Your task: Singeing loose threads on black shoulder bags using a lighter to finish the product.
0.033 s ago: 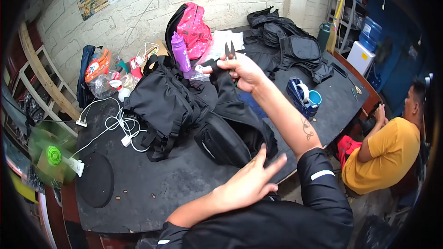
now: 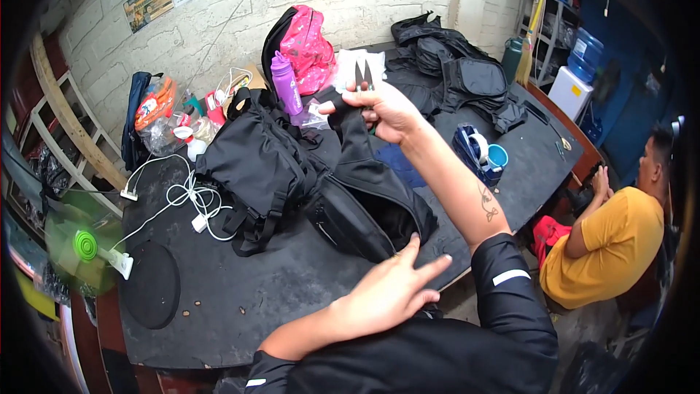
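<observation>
The right hand is closed around a pair of scissors, whose two pointed blades stand slightly parted and aim toward twelve o'clock; the handles are hidden by the fingers. Its thumb and fingers also pinch black fabric drawn up from a black backpack, which gapes on the dark table. The left hand is empty, its fingers spread, with the index fingertip against the backpack's near rim, at the bag's five o'clock. The hands are well apart.

The right forearm reaches in from five o'clock toward eleven, bent at the elbow, the hand raised beyond the bag. The left forearm lies low, pointing toward two, with the back of the hand up.

Taking the gaping backpack as the dial's centre, a second black backpack sits just beside it at ten o'clock, a purple bottle at eleven, a blue holder with tape rolls at two, and a white cable at nine.
</observation>
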Demonstrator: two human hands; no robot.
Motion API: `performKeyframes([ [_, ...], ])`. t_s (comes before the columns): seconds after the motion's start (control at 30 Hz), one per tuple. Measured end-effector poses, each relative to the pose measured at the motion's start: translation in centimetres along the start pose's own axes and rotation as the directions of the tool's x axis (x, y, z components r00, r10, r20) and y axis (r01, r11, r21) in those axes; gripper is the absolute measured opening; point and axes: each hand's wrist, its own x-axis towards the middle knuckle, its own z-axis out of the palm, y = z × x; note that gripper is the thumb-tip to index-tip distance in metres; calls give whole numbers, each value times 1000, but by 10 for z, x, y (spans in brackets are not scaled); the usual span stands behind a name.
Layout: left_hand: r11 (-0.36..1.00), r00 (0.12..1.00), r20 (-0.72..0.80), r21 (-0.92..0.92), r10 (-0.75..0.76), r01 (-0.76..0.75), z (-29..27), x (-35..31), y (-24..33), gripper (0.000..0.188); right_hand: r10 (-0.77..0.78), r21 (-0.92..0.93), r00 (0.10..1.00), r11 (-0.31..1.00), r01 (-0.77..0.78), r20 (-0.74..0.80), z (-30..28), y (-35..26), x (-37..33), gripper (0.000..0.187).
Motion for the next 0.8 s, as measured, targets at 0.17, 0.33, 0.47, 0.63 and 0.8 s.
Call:
performKeyframes([
  [0.17,996,451,-892,-8,34,-90,-71,17,-33,30,-52,-122,976,989,79,213,30,-55,-30,17],
  [0.33,646,895,-369,-752,-250,-130,-110,43,-84,25,-86,-421,959,885,199,271,57,-59,-29,30],
  [0.47,228,805,-571,-815,-159,-533,-98,50,-121,32,-98,-691,990,708,142,103,30,-54,-50,41],
  [0.63,-159,792,-608,-778,-55,-608,-84,27,-163,41,111,-707,963,701,99,245,-50,-6,-88,71],
  [0.8,-36,707,-706,-706,-29,-707,-79,14,-162,52,205,-638,972,766,-86,114,-69,44,-133,59],
])
